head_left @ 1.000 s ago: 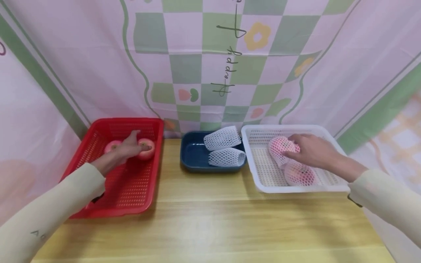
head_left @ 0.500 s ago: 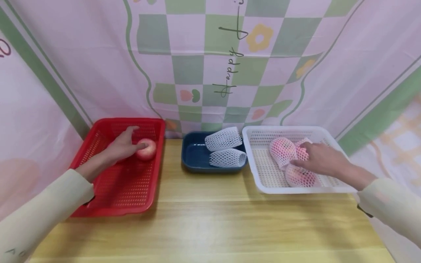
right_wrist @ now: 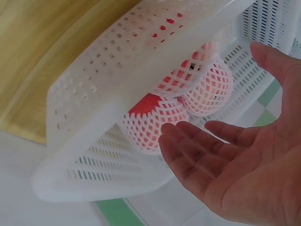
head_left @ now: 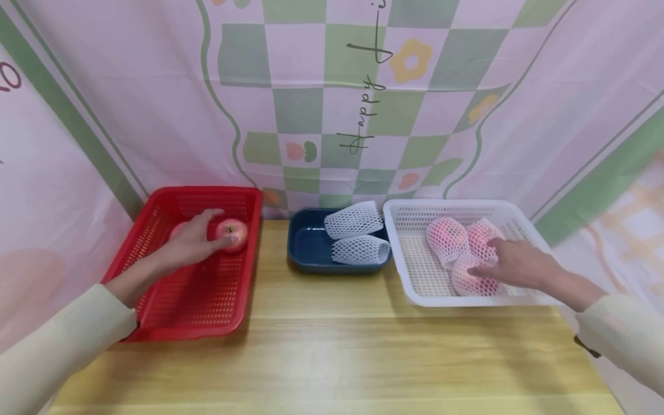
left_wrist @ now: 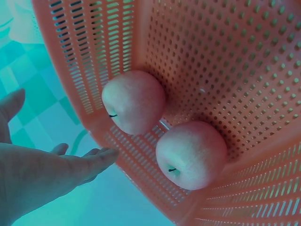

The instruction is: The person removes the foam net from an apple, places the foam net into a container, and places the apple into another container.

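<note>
Over the red basket (head_left: 207, 297) hovers my left hand (head_left: 189, 239), fingers spread and nothing in them. Two bare apples lie inside: one apple (head_left: 231, 233) by the thumb, the other apple (left_wrist: 134, 102) partly hidden by the hand in the head view. My right hand (head_left: 524, 264) is above the white basket (head_left: 415, 282), also with nothing in its grasp, fingers loosely bent. Below and beside its fingertips sit three apples in white foam nets: a back-left netted apple (head_left: 447, 237), a back-right netted apple (head_left: 481, 235) and a front netted apple (head_left: 467, 278).
Between the baskets stands a dark blue tray (head_left: 306, 245) holding two foam net sleeves, an upper sleeve (head_left: 354, 220) and a lower sleeve (head_left: 358, 250). All stand on a wooden table (head_left: 321, 346), against a checkered curtain (head_left: 298, 109) at the back.
My left hand has drawn back to the left from the right-hand apple. The right hand has moved right and toward me, uncovering the netted apple at the back right.
</note>
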`<state>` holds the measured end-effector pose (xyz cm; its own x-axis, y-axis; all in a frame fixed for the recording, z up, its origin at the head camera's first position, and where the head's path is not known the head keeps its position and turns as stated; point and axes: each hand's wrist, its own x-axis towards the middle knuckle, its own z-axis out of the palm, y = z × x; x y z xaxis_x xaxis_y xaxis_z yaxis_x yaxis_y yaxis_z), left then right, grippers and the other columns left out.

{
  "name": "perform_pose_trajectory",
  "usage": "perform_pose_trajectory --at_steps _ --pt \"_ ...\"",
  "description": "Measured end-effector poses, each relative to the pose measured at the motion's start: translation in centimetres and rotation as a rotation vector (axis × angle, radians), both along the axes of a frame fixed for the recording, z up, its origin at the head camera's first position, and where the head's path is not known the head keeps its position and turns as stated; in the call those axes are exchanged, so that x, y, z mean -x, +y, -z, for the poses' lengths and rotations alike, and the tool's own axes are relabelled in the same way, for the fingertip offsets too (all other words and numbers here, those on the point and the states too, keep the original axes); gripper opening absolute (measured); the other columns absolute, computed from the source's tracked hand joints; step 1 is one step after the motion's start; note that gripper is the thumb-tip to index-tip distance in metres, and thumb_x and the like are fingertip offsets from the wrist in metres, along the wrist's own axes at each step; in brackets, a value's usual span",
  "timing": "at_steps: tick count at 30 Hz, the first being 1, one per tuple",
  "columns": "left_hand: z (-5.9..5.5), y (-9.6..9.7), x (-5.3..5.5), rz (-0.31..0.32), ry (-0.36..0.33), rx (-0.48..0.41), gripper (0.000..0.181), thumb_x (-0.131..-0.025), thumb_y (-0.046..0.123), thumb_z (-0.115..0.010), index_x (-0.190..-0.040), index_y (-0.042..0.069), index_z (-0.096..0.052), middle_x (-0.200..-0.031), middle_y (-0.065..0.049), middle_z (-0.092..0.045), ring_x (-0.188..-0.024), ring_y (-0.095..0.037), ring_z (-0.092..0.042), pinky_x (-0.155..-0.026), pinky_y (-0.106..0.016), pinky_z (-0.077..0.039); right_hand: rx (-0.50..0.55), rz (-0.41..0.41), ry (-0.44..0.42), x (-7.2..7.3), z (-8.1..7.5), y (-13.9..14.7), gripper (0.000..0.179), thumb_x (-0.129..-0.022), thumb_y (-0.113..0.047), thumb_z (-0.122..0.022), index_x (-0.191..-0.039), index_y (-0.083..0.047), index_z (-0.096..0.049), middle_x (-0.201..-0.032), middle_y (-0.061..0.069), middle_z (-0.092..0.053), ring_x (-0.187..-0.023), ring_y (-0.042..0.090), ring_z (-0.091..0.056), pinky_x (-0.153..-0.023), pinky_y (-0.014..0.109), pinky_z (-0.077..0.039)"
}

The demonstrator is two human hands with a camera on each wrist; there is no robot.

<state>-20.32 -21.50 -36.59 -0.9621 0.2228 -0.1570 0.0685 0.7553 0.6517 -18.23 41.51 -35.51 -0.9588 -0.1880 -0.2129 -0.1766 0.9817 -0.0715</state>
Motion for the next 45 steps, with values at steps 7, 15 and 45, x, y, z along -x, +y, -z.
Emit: perform_pose_trajectory --at_steps 7,15,45 --pt "-0.2 0.8 -1.0 0.023 0.003 -0.038 0.085 -0.103 0.038 -0.069 -0.163 -0.002 -0.024 -0.161 -0.030 -0.036 -0.144 -0.047 -0.041 -0.114 -0.068 -0.042 0.027 0.005 -0.020 -0.4 1.0 0.6 0.097 -0.091 -0.058 -0.076 -0.132 0.025 -0.049 -0.109 0.040 -0.067 -0.090 0.049 -0.069 -0.074 0.060 -0.060" --pt "-0.6 2.2 -2.1 0.038 0.010 -0.069 0.086 -0.101 0.041 -0.072 -0.163 0.002 -0.026 -0.163 -0.025 -0.036 -0.144 -0.043 -0.041 -0.115 -0.068 -0.041 0.040 0.001 -0.059 -0.2 2.0 1.1 0.086 -0.088 -0.056 -0.080 -0.116 0.022 -0.058 -0.094 0.028 -0.069 -0.079 0.038 -0.068 -0.071 0.055 -0.059" --pt "-1.5 5.8 -6.2 0.125 0.064 -0.089 0.084 -0.100 0.028 -0.075 -0.165 0.009 -0.027 -0.167 -0.020 -0.032 -0.151 -0.042 -0.037 -0.111 -0.066 -0.046 0.127 0.070 -0.160 0.2 4.5 0.5 0.094 -0.086 -0.059 -0.081 -0.114 0.027 -0.054 -0.098 0.038 -0.065 -0.085 0.044 -0.067 -0.074 0.053 -0.060"
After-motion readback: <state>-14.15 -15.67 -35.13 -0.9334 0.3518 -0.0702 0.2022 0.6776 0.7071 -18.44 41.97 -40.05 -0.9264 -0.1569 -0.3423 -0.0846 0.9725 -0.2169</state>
